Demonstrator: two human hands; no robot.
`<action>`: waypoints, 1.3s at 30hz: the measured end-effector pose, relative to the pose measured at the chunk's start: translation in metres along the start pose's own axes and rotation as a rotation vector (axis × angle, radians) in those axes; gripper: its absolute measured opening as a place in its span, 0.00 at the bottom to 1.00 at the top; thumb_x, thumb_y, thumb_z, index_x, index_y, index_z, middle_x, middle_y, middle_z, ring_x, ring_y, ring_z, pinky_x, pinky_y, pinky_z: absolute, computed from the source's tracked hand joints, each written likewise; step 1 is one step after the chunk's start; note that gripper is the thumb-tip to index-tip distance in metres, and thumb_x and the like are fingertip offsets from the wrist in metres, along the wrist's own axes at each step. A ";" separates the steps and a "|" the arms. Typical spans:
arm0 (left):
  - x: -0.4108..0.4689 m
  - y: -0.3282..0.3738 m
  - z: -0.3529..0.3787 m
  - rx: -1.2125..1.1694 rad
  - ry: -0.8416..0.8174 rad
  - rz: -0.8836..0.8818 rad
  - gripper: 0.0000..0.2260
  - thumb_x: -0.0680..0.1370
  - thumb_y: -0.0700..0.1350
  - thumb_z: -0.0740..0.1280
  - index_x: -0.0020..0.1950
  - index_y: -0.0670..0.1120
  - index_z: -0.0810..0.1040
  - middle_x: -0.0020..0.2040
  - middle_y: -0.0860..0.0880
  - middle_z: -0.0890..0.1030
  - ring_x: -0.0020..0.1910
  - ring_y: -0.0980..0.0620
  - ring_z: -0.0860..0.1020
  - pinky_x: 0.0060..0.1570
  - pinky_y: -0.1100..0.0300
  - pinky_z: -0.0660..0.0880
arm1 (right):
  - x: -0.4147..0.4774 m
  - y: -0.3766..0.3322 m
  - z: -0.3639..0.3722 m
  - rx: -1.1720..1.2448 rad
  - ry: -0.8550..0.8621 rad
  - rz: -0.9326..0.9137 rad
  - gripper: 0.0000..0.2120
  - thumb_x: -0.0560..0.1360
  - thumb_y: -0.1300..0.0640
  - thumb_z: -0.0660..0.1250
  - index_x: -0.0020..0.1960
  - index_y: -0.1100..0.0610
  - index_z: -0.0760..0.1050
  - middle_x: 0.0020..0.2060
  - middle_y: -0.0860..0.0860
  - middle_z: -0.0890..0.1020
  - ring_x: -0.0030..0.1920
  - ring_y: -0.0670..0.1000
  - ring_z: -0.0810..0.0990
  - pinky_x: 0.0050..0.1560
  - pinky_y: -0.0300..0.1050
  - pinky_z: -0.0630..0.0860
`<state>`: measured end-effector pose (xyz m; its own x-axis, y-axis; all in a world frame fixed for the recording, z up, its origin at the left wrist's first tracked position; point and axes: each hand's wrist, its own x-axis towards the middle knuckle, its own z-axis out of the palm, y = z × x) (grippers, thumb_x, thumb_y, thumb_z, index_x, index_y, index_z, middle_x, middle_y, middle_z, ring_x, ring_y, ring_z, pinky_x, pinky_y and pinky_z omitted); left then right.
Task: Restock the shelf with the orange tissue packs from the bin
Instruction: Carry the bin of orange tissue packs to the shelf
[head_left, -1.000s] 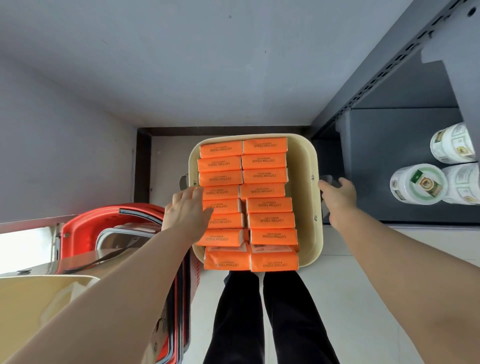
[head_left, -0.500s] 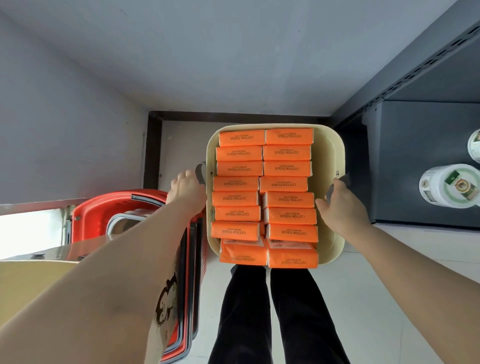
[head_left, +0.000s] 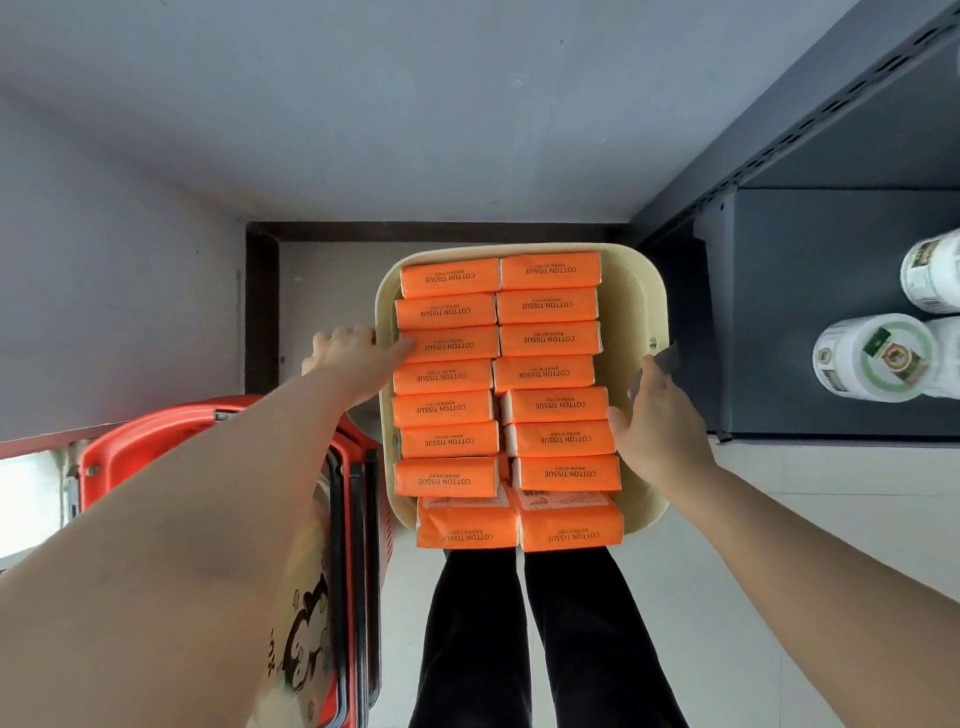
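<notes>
A cream plastic bin (head_left: 635, 291) is held out in front of me, above my legs. It is packed with several orange tissue packs (head_left: 545, 338) in two columns, each printed COTTON TISSUE. My left hand (head_left: 353, 361) grips the bin's left rim, fingers outside and thumb lying on a pack. On the opposite rim, my right hand (head_left: 655, 421) grips the bin just below its grey handle (head_left: 667, 356). The dark grey shelf (head_left: 810, 270) stands at the right, apart from the bin.
Three white labelled tubs (head_left: 875, 358) stand on the shelf board at the far right. A red shopping basket (head_left: 171, 436) sits low at my left, with a printed tote bag (head_left: 306, 629) against it. Grey walls meet in a corner ahead.
My left hand moved from the packs to the left rim. My right hand slid back along the right rim toward me. The bin sits slightly further right in view.
</notes>
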<state>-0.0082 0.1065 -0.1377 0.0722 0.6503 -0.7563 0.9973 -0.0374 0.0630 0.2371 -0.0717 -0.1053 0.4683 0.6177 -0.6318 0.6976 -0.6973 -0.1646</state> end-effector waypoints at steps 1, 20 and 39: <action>0.000 -0.004 0.002 0.033 -0.003 -0.011 0.30 0.72 0.74 0.49 0.52 0.50 0.74 0.48 0.49 0.76 0.56 0.45 0.71 0.54 0.45 0.73 | -0.001 0.001 0.001 0.006 -0.011 0.002 0.31 0.77 0.49 0.64 0.73 0.59 0.56 0.63 0.57 0.75 0.59 0.58 0.77 0.54 0.52 0.77; -0.065 -0.020 0.015 -1.039 -0.063 -0.290 0.14 0.77 0.54 0.65 0.43 0.43 0.76 0.42 0.39 0.80 0.45 0.42 0.80 0.66 0.42 0.67 | 0.012 0.027 -0.027 0.857 -0.201 0.413 0.36 0.74 0.53 0.69 0.76 0.55 0.55 0.72 0.52 0.66 0.68 0.54 0.68 0.66 0.50 0.63; -0.165 0.010 -0.004 -0.856 0.026 -0.075 0.06 0.75 0.39 0.68 0.44 0.51 0.76 0.45 0.44 0.80 0.43 0.49 0.78 0.36 0.65 0.71 | -0.065 0.054 -0.052 0.655 -0.124 0.245 0.30 0.77 0.54 0.66 0.75 0.56 0.58 0.65 0.55 0.74 0.50 0.53 0.80 0.49 0.46 0.71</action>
<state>-0.0097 0.0019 -0.0095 -0.0039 0.6459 -0.7634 0.6455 0.5847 0.4914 0.2724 -0.1305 -0.0341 0.4777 0.3961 -0.7842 0.0920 -0.9102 -0.4038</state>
